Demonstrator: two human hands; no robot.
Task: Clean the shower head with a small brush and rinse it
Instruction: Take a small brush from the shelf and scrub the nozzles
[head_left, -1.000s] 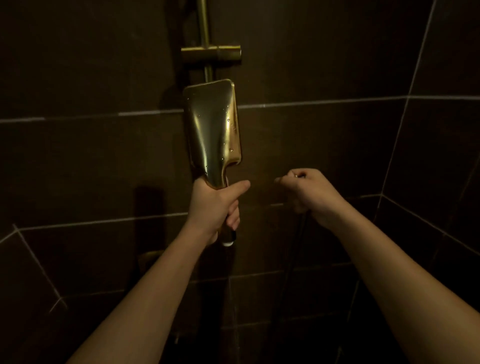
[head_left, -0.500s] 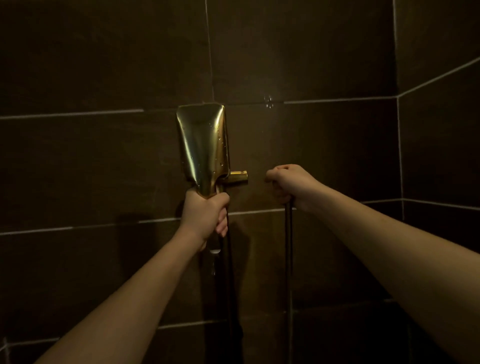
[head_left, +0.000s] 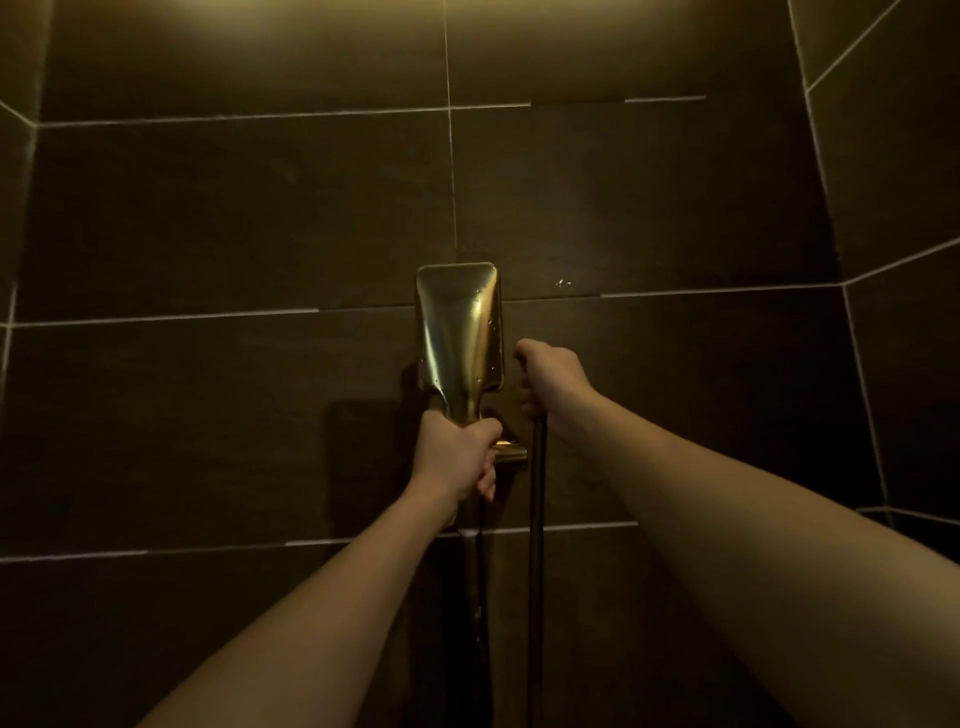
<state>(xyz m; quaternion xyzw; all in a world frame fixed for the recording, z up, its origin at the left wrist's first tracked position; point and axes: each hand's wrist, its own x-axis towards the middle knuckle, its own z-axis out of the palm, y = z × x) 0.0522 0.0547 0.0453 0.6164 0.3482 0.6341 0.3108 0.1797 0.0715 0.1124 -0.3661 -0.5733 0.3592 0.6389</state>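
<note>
A gold, flat rectangular shower head (head_left: 460, 332) stands upright against the dark tiled wall, its wet back facing me. My left hand (head_left: 457, 457) grips its handle just below the head. Right beside the head, my right hand (head_left: 550, 379) is curled round the dark shower hose (head_left: 536, 519), which hangs straight down from the fist. A gold wall bracket (head_left: 510, 453) sticks out just right of my left hand. No brush is in view.
Dark brown wall tiles (head_left: 234, 415) with pale grout lines fill the view. A side wall (head_left: 904, 312) meets the back wall at the right corner. A second dark hose (head_left: 478, 597) drops below my left hand.
The view has tilted up, so hands and shower head sit lower in frame. My right hand has come closer to the head. The gold bracket now lies beside my left hand.
</note>
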